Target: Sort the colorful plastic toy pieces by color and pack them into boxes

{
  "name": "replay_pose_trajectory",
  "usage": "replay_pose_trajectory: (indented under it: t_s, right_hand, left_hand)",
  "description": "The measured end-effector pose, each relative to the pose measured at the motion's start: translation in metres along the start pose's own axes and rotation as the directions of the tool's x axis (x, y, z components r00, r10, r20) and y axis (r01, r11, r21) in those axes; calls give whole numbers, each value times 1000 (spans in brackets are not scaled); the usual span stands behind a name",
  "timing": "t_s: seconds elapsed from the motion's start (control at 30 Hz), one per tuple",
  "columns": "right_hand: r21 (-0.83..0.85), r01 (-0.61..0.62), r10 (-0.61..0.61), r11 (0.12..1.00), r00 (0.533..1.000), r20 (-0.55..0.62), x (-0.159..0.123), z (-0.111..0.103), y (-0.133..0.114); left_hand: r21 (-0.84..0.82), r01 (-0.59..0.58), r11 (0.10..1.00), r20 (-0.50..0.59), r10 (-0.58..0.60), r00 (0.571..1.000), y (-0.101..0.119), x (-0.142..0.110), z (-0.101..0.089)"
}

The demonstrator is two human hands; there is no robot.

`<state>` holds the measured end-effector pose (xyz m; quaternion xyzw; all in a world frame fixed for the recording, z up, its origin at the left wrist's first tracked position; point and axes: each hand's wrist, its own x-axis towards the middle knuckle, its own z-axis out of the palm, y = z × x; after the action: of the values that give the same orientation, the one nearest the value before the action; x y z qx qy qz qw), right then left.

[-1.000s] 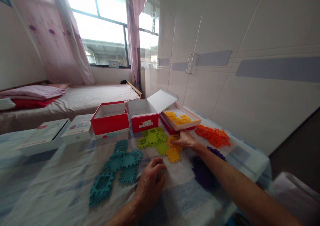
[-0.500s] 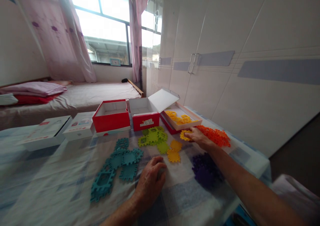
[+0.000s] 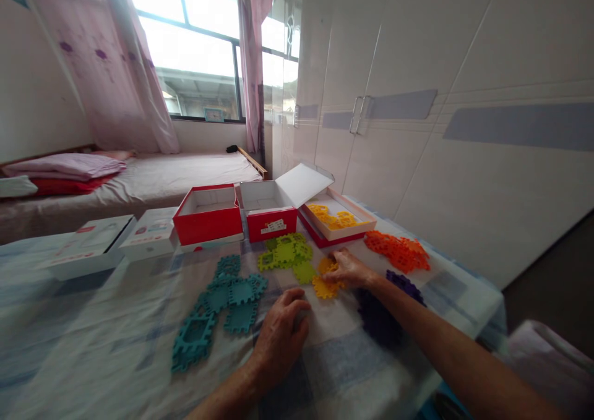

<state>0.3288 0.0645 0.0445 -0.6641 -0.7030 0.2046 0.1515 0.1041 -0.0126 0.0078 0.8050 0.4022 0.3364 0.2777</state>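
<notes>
My right hand [image 3: 349,268] has its fingers closed on a yellow interlocking tile at the small yellow pile [image 3: 325,287]; the fingers partly hide it. My left hand [image 3: 283,324] rests on the tablecloth with loosely bent fingers, the thumb apart, and nothing visible in it. Left of it lie teal notched tiles [image 3: 241,290], some solid and some with open centres. Lime green tiles [image 3: 285,253] lie beyond it. Dark purple tiles [image 3: 380,321] sit below my right forearm, partly covered by it. Orange tiles [image 3: 399,252] are heaped farther right.
A shallow box [image 3: 364,225] holding yellow tiles stands on a red base. Beside it are an open red-and-white box [image 3: 273,225] with a raised lid and a red box [image 3: 208,225]. Two white boxes [image 3: 151,237] stand left. A wardrobe [image 3: 394,179] rises behind the table.
My right hand has moved left and nearer with a yellow tile, from beside the shallow box onto the small yellow pile. My left hand has stayed in place.
</notes>
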Motion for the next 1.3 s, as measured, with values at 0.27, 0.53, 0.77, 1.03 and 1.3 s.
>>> replay_pose_trajectory:
  t_s: [0.27, 0.53, 0.77, 1.03, 1.3]
  right_hand:
    - [-62, 27, -34, 998, 992, -119, -6, 5, -3]
    - [153, 63, -44, 986, 991, -128, -16, -24, -15]
    - [-59, 99, -94, 993, 993, 74, -39, 1, -30]
    - [-147, 69, -63, 987, 997, 41, -41, 10, -32]
    - [-166, 44, -40, 985, 999, 28, -45, 13, -38]
  left_hand:
    - [-9, 7, 1000, -3, -7, 1000, 0, 1, 0]
    - [-14, 1, 1000, 6, -1, 1000, 0, 1, 0]
    - [-4, -1, 1000, -1, 1, 1000, -1, 1, 1]
    - [-1, 0, 1000, -2, 0, 1000, -3, 0, 2]
    - [11, -2, 1000, -2, 2, 1000, 1, 0, 0]
